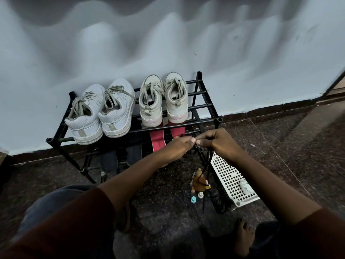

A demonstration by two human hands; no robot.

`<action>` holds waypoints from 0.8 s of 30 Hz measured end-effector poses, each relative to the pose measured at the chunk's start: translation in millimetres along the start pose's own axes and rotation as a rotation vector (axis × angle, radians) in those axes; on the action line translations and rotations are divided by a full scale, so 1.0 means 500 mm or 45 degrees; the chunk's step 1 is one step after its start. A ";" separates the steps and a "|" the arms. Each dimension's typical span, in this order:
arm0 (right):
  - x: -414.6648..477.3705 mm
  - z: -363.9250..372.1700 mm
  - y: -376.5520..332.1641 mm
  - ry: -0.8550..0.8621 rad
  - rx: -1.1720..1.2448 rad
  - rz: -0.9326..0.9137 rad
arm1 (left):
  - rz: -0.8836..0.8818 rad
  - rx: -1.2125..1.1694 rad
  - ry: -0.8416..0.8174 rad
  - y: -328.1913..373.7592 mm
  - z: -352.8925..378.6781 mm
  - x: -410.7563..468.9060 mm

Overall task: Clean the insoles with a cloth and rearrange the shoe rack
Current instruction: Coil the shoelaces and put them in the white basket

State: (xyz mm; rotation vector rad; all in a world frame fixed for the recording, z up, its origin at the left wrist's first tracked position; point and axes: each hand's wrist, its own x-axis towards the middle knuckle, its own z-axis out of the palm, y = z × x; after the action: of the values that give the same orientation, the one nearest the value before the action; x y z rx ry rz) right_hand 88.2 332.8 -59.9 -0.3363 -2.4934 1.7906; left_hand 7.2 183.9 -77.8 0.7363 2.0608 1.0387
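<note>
Two hands meet at the front-right corner of the shoe rack [220, 119], roughly 12 o'clock from us. Left hand [179, 144] and right hand [220, 142] have fingers curled, thumb tips almost touching, and both pinch a black lace [209, 157] that hangs from the right hand towards the floor at 6 o'clock.

We see the red insoles [157, 141] on the lower tier, side by side, directly under the cream pair and just at 10 o'clock of the left hand. The right insole is partly hidden by the left hand.

Top tier, heels towards us:
- white sneakers [100, 113] at the 9 o'clock end, heels overhanging the front bar
- cream sneakers [163, 101] at the 3 o'clock end, upright, touching each other

Dark shoes [119, 154] sit on the lower tier below the white pair; too dim to tell more.

On the floor at 5 o'clock of the hands lies a white perforated basket [229, 176], close beside the rack leg. A brown toy [198, 181] sits under the hands, with a teal cap [193, 199] and a white cap [200, 194] just at its 6 o'clock. Our bare foot [242, 236] is at the lower right.
</note>
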 end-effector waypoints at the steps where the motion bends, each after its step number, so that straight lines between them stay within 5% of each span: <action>1: -0.002 0.000 -0.001 -0.005 0.047 0.000 | -0.011 0.004 0.005 0.003 0.000 -0.002; 11: 0.005 -0.032 0.006 0.000 0.063 0.116 | -0.041 0.049 0.165 -0.023 -0.030 0.015; 17: -0.012 -0.070 -0.006 -0.234 -0.143 0.184 | -0.214 0.317 0.263 -0.065 -0.058 0.019; 21: -0.007 -0.075 -0.005 -0.190 -0.278 0.157 | -0.282 0.526 0.209 -0.046 -0.047 0.004; 24: 0.002 -0.057 -0.003 -0.145 -0.348 0.083 | -0.155 0.409 0.117 -0.031 -0.025 0.004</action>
State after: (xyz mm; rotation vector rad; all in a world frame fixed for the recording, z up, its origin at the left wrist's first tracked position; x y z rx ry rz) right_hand 91.9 359.1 -49.3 -0.3406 -2.8451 1.5283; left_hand -6.5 171.7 -86.0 0.7199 2.3527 0.6925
